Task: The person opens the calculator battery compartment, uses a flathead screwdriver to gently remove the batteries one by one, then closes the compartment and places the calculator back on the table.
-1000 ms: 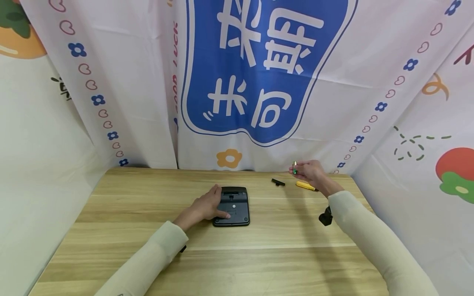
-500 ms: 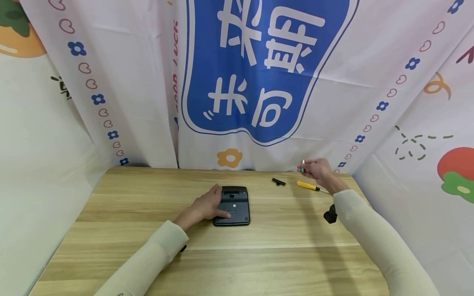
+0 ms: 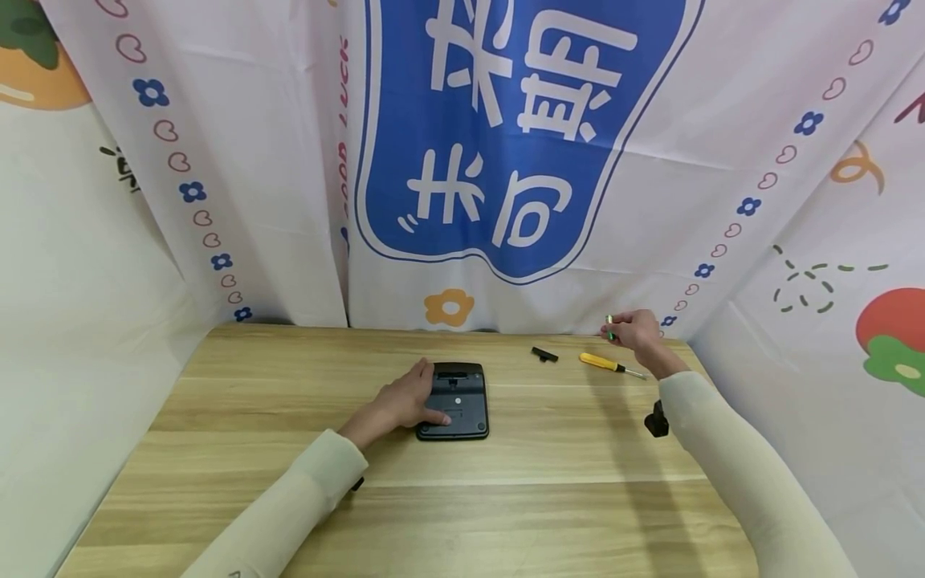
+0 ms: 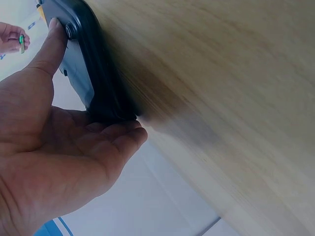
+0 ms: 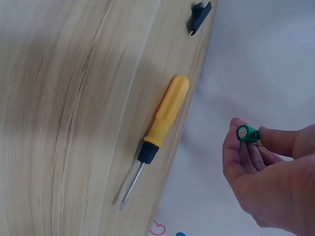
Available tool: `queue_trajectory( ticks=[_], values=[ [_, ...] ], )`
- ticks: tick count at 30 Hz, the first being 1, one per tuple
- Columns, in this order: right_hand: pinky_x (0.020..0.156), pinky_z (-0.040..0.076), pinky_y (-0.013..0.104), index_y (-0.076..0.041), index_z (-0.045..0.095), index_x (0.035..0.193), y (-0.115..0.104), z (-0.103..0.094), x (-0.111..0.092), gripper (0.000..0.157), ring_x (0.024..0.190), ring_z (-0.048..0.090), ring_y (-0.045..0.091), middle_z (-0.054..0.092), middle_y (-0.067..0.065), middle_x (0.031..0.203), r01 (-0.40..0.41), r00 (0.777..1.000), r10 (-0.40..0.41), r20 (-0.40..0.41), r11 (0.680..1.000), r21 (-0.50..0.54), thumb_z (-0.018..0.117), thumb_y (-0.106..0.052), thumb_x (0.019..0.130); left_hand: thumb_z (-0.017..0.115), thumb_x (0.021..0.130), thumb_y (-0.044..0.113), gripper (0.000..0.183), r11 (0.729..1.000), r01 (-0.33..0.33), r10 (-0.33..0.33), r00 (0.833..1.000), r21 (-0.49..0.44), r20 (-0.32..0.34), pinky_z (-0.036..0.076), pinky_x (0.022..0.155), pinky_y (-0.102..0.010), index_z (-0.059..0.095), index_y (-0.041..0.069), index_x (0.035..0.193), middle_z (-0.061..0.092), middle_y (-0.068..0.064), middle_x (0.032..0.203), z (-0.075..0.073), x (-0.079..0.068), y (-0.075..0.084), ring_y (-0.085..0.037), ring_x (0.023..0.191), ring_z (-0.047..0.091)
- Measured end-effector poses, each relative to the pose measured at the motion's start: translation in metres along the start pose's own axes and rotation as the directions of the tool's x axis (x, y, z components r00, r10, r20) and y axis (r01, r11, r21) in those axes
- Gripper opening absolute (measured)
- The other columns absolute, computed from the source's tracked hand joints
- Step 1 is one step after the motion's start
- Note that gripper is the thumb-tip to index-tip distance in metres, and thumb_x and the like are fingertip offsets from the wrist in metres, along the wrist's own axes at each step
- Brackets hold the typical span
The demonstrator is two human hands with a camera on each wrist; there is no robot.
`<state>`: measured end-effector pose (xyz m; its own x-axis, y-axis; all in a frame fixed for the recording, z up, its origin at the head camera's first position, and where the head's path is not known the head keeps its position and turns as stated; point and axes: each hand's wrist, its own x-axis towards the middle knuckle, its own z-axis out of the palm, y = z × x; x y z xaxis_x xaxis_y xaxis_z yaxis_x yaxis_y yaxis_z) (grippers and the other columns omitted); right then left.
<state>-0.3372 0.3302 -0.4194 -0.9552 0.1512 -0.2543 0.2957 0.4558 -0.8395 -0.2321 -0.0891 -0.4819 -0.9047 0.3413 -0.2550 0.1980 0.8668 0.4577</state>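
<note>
A black desk calculator (image 3: 468,411) lies face down on the table, its small battery slot showing near the far edge. My left hand (image 3: 403,400) grips its left side, thumb over the back and fingers along the edge. In the left wrist view the fingers (image 4: 118,137) sit under the calculator's black rim (image 4: 93,54). Over the table's far right edge, my right hand (image 3: 637,331) pinches a small green battery (image 5: 243,133) between thumb and fingertips. Below that hand lies a yellow-handled screwdriver (image 3: 600,362), with a small black battery cover (image 3: 545,354) to its left.
The wooden table (image 3: 303,514) meets a white printed cloth (image 3: 289,241) along its back edge. White cloth walls (image 3: 831,377) also stand close at left and right. The screwdriver's metal shaft (image 5: 132,187) points right in the head view.
My right hand has moved to the right with the battery, uncovering the screwdriver's shaft. My left hand and the calculator have stayed in place.
</note>
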Motion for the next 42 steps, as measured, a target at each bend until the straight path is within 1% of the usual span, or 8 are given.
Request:
queue_trajectory(
  ticks=[5,11,15,19,25,33,36,42],
  values=[
    [0.08,0.062,0.024,0.015,0.053,0.144,0.002,-0.003,0.001,0.04,0.104,0.075,0.024,0.064,0.033,0.137,0.025,1.0,-0.026,-0.017,0.996,-0.088,0.055,-0.004,0.109,0.082,0.093,0.045,0.109,1.0,-0.005,0.005,1.0,0.0,-0.002,0.04,0.118,-0.06,0.02,-0.009,0.165,0.015,-0.028,0.173,-0.001,0.0,0.0,-0.043,0.156,0.031],
    [0.073,0.06,0.02,0.018,0.059,0.138,0.007,-0.007,0.002,0.038,0.089,0.073,0.016,0.067,0.034,0.13,0.098,0.994,-0.105,-0.022,0.969,-0.228,0.061,-0.003,0.106,0.081,0.094,0.045,0.109,1.0,-0.006,0.006,1.0,-0.002,0.003,0.04,0.118,-0.061,0.019,-0.009,0.165,0.014,-0.027,0.174,-0.001,-0.002,0.0,-0.043,0.157,0.03],
    [0.065,0.055,0.021,0.017,0.068,0.126,0.015,-0.011,0.006,0.031,0.086,0.073,0.024,0.073,0.032,0.117,0.163,0.98,-0.194,-0.045,0.909,-0.383,0.067,-0.003,0.102,0.082,0.093,0.045,0.109,1.0,-0.006,0.006,1.0,0.002,-0.002,0.04,0.118,-0.062,0.019,-0.009,0.165,0.015,-0.028,0.174,0.0,-0.001,0.0,-0.043,0.156,0.031],
    [0.071,0.056,0.035,0.016,0.072,0.119,0.026,-0.018,0.011,0.029,0.084,0.072,0.031,0.076,0.03,0.107,0.213,0.962,-0.271,-0.041,0.834,-0.509,0.067,-0.004,0.099,0.081,0.093,0.045,0.109,1.0,-0.004,0.004,1.0,-0.005,-0.002,0.039,0.118,-0.063,0.019,-0.008,0.165,0.015,-0.027,0.174,0.001,-0.001,0.0,-0.043,0.156,0.031],
    [0.068,0.058,0.036,0.017,0.072,0.117,0.034,-0.027,0.009,0.028,0.078,0.072,0.03,0.076,0.031,0.104,0.227,0.951,-0.305,-0.052,0.802,-0.553,0.066,-0.001,0.097,0.081,0.094,0.045,0.109,1.0,-0.004,0.004,1.0,-0.006,0.0,0.038,0.118,-0.062,0.018,-0.009,0.165,0.014,-0.027,0.174,0.002,-0.001,-0.001,-0.043,0.157,0.03],
    [0.086,0.06,0.053,0.017,0.07,0.118,0.044,-0.037,0.01,0.028,0.094,0.073,0.044,0.075,0.031,0.108,0.221,0.955,-0.295,-0.019,0.757,-0.615,0.067,-0.001,0.096,0.082,0.093,0.044,0.109,1.0,-0.004,0.004,1.0,-0.003,-0.001,0.038,0.119,-0.062,0.02,-0.009,0.164,0.014,-0.028,0.174,-0.001,-0.001,0.0,-0.044,0.157,0.03],
    [0.091,0.057,0.057,0.016,0.071,0.117,0.05,-0.039,0.012,0.029,0.099,0.071,0.047,0.076,0.03,0.108,0.224,0.956,-0.293,0.003,0.722,-0.654,0.068,-0.003,0.095,0.081,0.094,0.044,0.108,1.0,-0.003,0.003,1.0,-0.001,0.004,0.038,0.119,-0.062,0.019,-0.009,0.164,0.014,-0.028,0.174,-0.001,-0.002,0.0,-0.043,0.157,0.029],
    [0.092,0.056,0.059,0.015,0.072,0.117,0.059,-0.04,0.016,0.03,0.104,0.069,0.05,0.074,0.031,0.112,0.214,0.96,-0.281,0.017,0.689,-0.692,0.066,-0.004,0.095,0.082,0.094,0.044,0.108,1.0,-0.001,0.001,1.0,-0.002,0.002,0.037,0.119,-0.063,0.02,-0.009,0.164,0.014,-0.028,0.174,-0.002,-0.002,0.001,-0.043,0.157,0.029]
  ],
)
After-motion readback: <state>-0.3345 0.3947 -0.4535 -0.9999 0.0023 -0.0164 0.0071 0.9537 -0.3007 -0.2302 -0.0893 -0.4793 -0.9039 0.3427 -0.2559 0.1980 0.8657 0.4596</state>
